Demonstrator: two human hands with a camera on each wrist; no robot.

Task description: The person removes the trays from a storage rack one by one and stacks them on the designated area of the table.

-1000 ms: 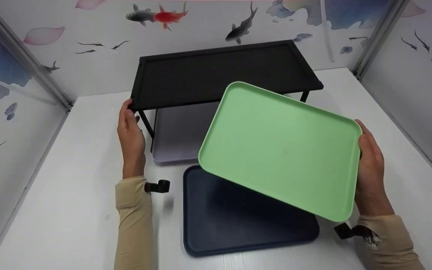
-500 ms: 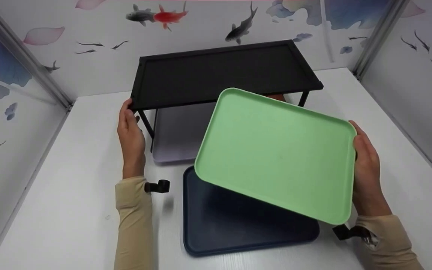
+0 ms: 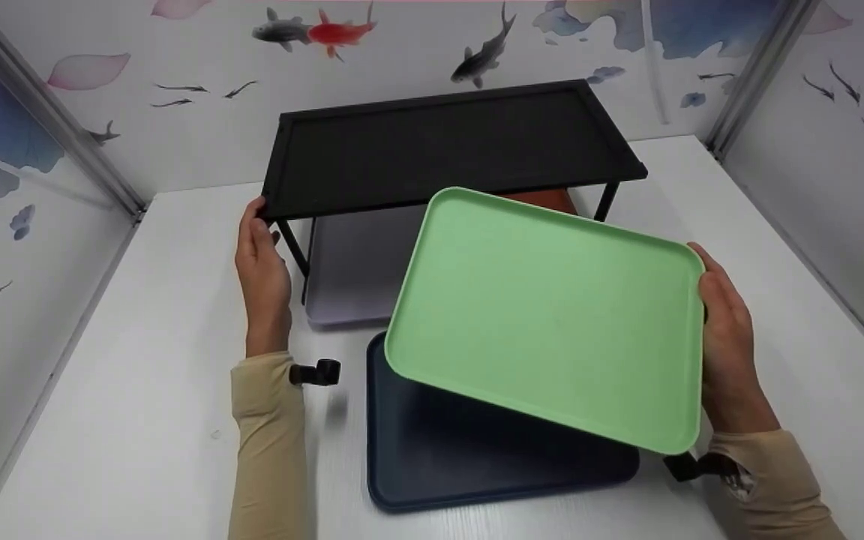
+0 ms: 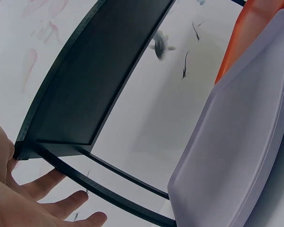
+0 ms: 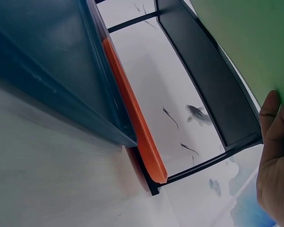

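And here's the green tray (image 3: 544, 322), stretching out toward nine o'clock from the right hand (image 3: 728, 330), which is clamped on its short edge, fingers and thumb round the rim. It hangs clear of the table (image 3: 139, 412), tilted, covering part of the blue tray (image 3: 499, 465) that lies toward eight o'clock of that hand! Over to the left hand (image 3: 263, 277) — fingers apart and fairly straight, touching the near left corner of the black rack (image 3: 447, 150), whose top runs away toward two o'clock. At three o'clock from that hand sits the purple tray (image 3: 361, 270), partly beneath the rack, with an orange tray (image 4: 253, 28) under there too, toward two o'clock of the purple one.

Look at those surfaces! Green is smooth and plastic-looking, a rectangle with rounded corners and a low raised lip; blue and purple share that shape, blue dark and matt. The rack is flat-topped, with a raised border on thin, slanting legs — and underneath it all, a white tabletop with faint streaks
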